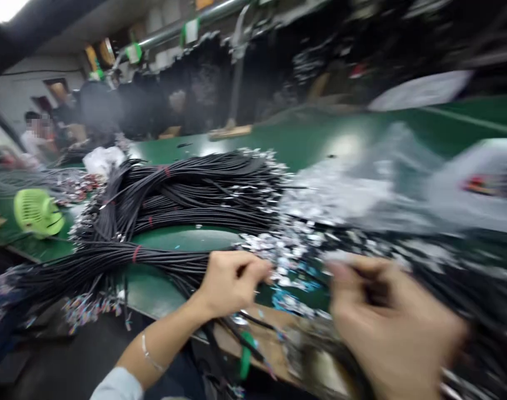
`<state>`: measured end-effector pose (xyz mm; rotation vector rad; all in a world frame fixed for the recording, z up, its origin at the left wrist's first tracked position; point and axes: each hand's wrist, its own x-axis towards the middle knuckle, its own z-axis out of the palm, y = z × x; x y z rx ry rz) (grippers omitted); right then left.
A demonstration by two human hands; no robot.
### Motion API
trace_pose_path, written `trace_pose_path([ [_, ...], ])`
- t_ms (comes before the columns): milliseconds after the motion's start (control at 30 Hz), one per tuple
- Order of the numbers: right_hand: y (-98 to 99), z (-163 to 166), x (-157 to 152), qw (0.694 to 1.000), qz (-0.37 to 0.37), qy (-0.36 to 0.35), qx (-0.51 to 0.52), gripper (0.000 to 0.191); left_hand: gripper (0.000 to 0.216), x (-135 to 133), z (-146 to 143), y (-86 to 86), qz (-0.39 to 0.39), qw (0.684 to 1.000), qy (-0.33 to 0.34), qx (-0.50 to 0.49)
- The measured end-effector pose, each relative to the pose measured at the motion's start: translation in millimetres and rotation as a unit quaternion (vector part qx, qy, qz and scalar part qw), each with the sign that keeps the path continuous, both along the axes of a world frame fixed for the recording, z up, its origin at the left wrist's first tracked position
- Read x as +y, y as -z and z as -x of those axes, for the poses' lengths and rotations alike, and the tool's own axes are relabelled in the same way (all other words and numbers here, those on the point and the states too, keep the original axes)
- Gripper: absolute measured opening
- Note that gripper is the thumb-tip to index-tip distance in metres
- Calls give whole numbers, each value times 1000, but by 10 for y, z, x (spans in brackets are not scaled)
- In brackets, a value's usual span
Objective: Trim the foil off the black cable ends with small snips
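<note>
Large bundles of black cables [186, 194] with bare metal ends lie on a green worktable [303, 139], tied here and there with red bands. My left hand [230, 283] is closed in a pinch at the near edge of the table, holding a thin black cable beside a heap of small shiny connector ends [286, 244]. My right hand [390, 328] is close to the camera and blurred by motion, fingers curled; what it holds cannot be made out. More black cables [465, 300] run under and behind it.
A small green fan [36, 212] sits at the table's left edge. White and clear plastic bags [457, 189] lie at the right. More cables hang on a rack [220, 72] at the back. A person [34, 139] sits far left.
</note>
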<state>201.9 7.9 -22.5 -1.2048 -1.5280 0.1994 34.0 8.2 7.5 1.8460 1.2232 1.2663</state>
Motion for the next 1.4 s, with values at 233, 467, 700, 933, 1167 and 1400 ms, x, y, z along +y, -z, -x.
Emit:
trace_pose_path([
  [233,-302,137,79,991,-26,-127,27,10,35,52,39,71,-15,999,19,27],
  [467,-336,107,31,977,-35,-203,50,12,35,48,64,91,-40,998,26,47],
  [700,-301,138,23,984,-41,-169,29,9,22,34,23,89,-106,992,3,69],
  [933,-311,143,3,989,17,-135,51,11,21,2,-21,95,-137,986,-28,91],
  [1167,-355,150,5,988,44,-111,99,11,20,11,-18,64,-129,988,-15,82],
  [1400,-329,162,-16,983,44,-100,148,8,21,0,-32,81,-126,989,-18,79],
])
